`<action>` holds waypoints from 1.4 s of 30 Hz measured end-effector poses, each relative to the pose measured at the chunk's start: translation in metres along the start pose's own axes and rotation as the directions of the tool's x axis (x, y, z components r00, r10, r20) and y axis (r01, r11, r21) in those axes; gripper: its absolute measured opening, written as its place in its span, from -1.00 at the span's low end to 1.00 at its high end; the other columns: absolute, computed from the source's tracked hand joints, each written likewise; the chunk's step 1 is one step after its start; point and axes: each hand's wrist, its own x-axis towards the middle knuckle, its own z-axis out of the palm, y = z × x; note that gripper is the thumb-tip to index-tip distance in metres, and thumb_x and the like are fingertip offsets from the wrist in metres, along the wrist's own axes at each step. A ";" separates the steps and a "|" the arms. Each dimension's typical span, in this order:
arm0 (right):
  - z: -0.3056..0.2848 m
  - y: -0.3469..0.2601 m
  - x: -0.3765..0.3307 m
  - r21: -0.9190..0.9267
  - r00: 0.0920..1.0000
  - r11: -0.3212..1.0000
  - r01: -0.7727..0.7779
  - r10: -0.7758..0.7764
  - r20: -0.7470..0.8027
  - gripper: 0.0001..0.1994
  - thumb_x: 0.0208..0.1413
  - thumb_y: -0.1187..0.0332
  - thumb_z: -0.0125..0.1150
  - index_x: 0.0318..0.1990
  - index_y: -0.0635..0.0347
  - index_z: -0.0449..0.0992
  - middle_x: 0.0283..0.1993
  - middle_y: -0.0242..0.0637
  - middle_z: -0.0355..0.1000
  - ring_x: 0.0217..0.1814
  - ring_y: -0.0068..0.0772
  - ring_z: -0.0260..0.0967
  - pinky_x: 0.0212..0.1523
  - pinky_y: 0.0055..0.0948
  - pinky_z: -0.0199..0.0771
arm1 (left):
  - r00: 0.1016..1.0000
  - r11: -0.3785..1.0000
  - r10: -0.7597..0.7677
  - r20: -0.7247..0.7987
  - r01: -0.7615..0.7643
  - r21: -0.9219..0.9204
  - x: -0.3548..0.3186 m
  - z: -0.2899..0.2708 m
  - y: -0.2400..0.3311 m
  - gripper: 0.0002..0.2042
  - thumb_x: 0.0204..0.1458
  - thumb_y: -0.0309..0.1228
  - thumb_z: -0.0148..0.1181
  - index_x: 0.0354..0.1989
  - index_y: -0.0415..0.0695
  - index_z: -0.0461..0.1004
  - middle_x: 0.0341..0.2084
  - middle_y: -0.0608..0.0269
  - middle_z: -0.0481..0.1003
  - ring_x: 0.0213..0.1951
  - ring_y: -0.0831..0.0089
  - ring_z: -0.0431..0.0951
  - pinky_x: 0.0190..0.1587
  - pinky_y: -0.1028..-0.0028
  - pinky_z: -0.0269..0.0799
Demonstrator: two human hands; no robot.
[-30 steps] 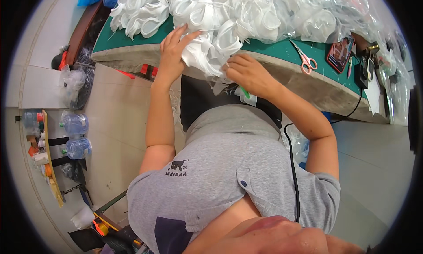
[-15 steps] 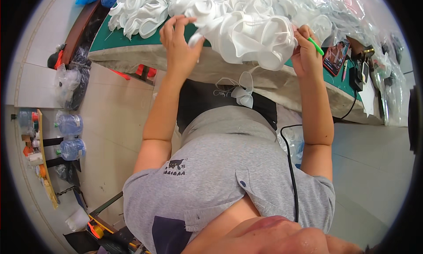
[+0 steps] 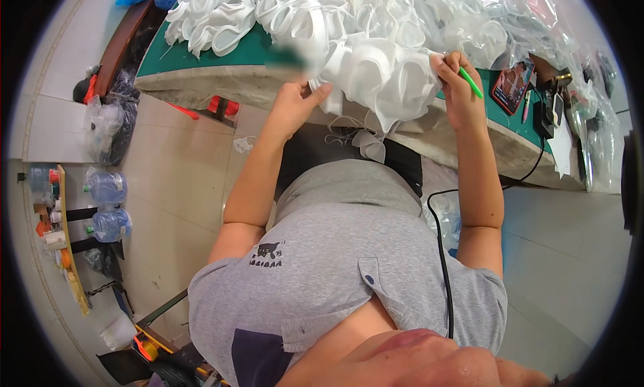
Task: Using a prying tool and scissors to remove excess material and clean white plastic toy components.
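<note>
Since the earlier frame your left hand (image 3: 295, 105) dropped to the table edge (image 3: 221, 85), gripping the white bundle (image 3: 376, 75) from below. Right hand (image 3: 459, 85) clenched on green scissors (image 3: 471, 83), touching the bundle's right side. Bundle lay between both hands, left nearer.

Pale tiled floor (image 3: 181, 179), glossy, lit evenly by bright light. Far across the scene a workbench with a green mat top (image 3: 251, 51) and a thick pale edge. Far left, a dark brown bench or board (image 3: 117, 51) with black and clear plastic bags (image 3: 107, 122) bunched beside it. At left, two blue water bottles (image 3: 107, 206) lie by a narrow wooden shelf (image 3: 70, 253) crowded with small items. Red object (image 3: 221, 106) under the bench. Black cable (image 3: 443, 253) trails down at right.
</note>
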 end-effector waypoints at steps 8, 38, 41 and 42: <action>-0.017 -0.001 -0.011 -0.096 0.993 0.990 0.102 -0.107 -0.040 -0.69 0.07 0.45 0.20 -0.54 0.00 0.15 -0.33 -0.49 0.39 -0.52 -0.80 -0.02 -0.56 -0.73 -0.09 | 0.905 0.662 0.153 0.398 0.205 -0.721 -0.015 -0.009 0.035 -0.39 -0.15 -0.55 0.30 0.15 -0.24 0.24 -0.02 0.08 0.43 -0.06 0.37 0.49 0.02 0.43 0.36; 0.065 0.043 -0.040 -0.641 0.600 0.233 0.732 -0.667 0.443 -0.65 -0.32 0.66 0.29 -0.58 0.15 0.16 -0.39 -0.27 0.43 -0.41 -0.21 0.25 -0.38 -0.37 0.26 | 0.910 0.596 0.004 0.415 0.332 -0.732 -0.023 0.025 0.036 -0.59 -0.02 -0.45 0.26 0.02 -0.24 0.36 -0.17 0.26 0.49 -0.16 0.52 0.50 -0.09 0.47 0.45; 0.066 0.042 -0.042 -0.619 0.578 0.225 0.752 -0.676 0.457 -0.65 -0.32 0.67 0.27 -0.58 0.15 0.15 -0.40 -0.27 0.43 -0.41 -0.21 0.25 -0.37 -0.37 0.26 | 0.961 0.718 0.060 0.270 0.146 -0.680 -0.019 0.032 0.034 -0.66 -0.02 -0.46 0.27 -0.06 -0.27 0.42 -0.22 0.26 0.51 -0.23 0.55 0.51 -0.16 0.52 0.46; 0.067 0.042 -0.043 -0.609 0.565 0.213 0.764 -0.675 0.474 -0.66 -0.31 0.68 0.26 -0.59 0.15 0.15 -0.40 -0.27 0.44 -0.40 -0.21 0.26 -0.37 -0.37 0.26 | 0.961 0.718 0.060 0.269 0.146 -0.680 -0.018 0.034 0.034 -0.66 -0.02 -0.46 0.27 -0.06 -0.27 0.42 -0.22 0.26 0.51 -0.23 0.55 0.51 -0.16 0.52 0.46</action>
